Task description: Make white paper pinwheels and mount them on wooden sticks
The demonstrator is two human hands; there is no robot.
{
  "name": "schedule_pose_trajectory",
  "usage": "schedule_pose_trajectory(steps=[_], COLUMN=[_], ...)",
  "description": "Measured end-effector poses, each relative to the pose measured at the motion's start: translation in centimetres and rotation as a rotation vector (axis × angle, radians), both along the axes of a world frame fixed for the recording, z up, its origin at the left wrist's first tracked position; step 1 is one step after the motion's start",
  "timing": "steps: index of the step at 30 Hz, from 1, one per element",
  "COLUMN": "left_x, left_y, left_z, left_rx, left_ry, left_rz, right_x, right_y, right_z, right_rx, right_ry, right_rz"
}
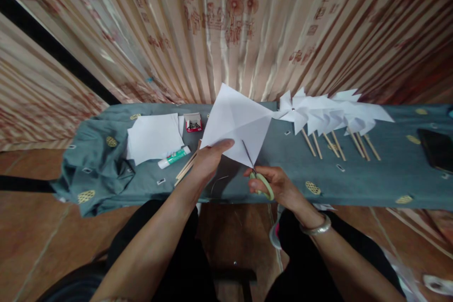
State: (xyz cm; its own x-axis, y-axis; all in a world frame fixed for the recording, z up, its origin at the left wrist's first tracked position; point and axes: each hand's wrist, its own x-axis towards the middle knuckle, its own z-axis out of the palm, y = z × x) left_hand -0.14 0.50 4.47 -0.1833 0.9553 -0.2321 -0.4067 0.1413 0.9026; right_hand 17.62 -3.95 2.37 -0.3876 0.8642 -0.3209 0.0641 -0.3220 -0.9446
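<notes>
A square sheet of white paper (235,115) with faint diagonal creases is held up above the table. My left hand (211,156) pinches it near its left corner, thumb on top. In my right hand (274,181) is a pair of scissors (262,183) with pale green handles, my fingers through the loops. The dark blades lie at the paper's lower corner, pointing up toward its middle. Whether the lower blade is under the sheet is hidden.
White paper pinwheels (325,112) on wooden sticks lie in a row at right, with a phone (434,149) beyond. At left are a stack of paper (155,137), a glue stick (174,157), a red box of small metal pieces (193,122) and wooden sticks (186,168). A patterned curtain (233,33) hangs behind.
</notes>
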Motion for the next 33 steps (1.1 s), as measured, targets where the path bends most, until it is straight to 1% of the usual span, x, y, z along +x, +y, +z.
schedule_pose_trajectory(steps=[4, 11, 15, 20, 28, 33], left_x=[0.29, 0.44, 0.35, 0.31, 0.21, 0.25], left_y=[-0.33, -0.53, -0.47, -0.38, -0.53, -0.59], left_z=[0.15, 0.49, 0.30, -0.02, -0.06, -0.28], left_rx=[0.013, -0.022, -0.019, -0.003, -0.016, -0.058], left_ry=[0.002, 0.016, 0.031, 0.033, 0.016, 0.056], left_rz=[-0.044, -0.037, -0.027, -0.047, -0.058, -0.066], right_x=[0.12, 0.34, 0.34, 0.23, 0.05, -0.02], right_y=[0.06, 0.07, 0.09, 0.16, 0.14, 0.13], right_z=[0.17, 0.01, -0.01, 0.12, 0.16, 0.53], right_rx=[0.027, 0.072, 0.074, 0.058, 0.042, 0.051], right_ry=[-0.015, 0.005, -0.001, -0.007, -0.019, -0.026], right_rz=[0.010, 0.028, 0.027, 0.011, 0.005, 0.004])
